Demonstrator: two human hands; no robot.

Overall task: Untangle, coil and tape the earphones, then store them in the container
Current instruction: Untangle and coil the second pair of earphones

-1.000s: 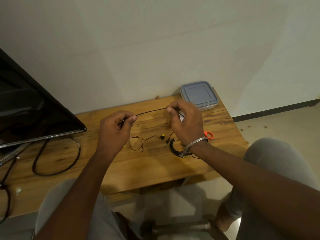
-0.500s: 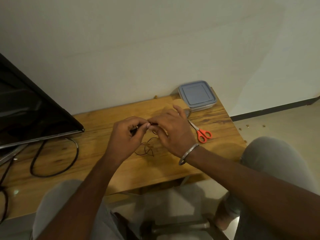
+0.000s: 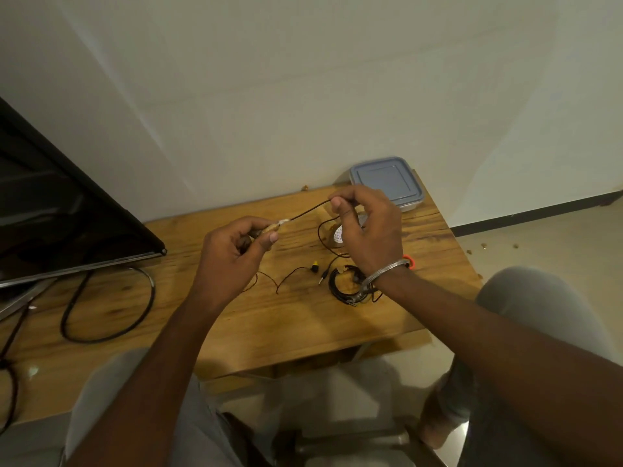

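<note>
The person holds a thin black earphone cable (image 3: 308, 211) up above the wooden worktop (image 3: 296, 318), a short length of it pulled straight between the two hands. The left hand (image 3: 236, 254) pinches the lower end between thumb and curled fingers, where a small pale piece shows on the cable at the fingertips. What that piece is cannot be told. The right hand (image 3: 367, 234), with a metal bangle (image 3: 384, 272) on its wrist, pinches the higher end with thumb and forefinger. From there the cable drops in a loose loop towards the worktop.

More slack lies in thin curls on the wood below the hands, ending in a small yellow earbud (image 3: 315, 265) and a slim jack plug (image 3: 323, 278) just beside it. A second, tightly coiled black bundle (image 3: 333, 286) rests near the right wrist.

The container (image 3: 387, 182), square with a blue-grey lid on, stands at the far right corner of the worktop against the wall. A dark screen (image 3: 67, 214) and a thick black lead (image 3: 111, 335) occupy the left side.
</note>
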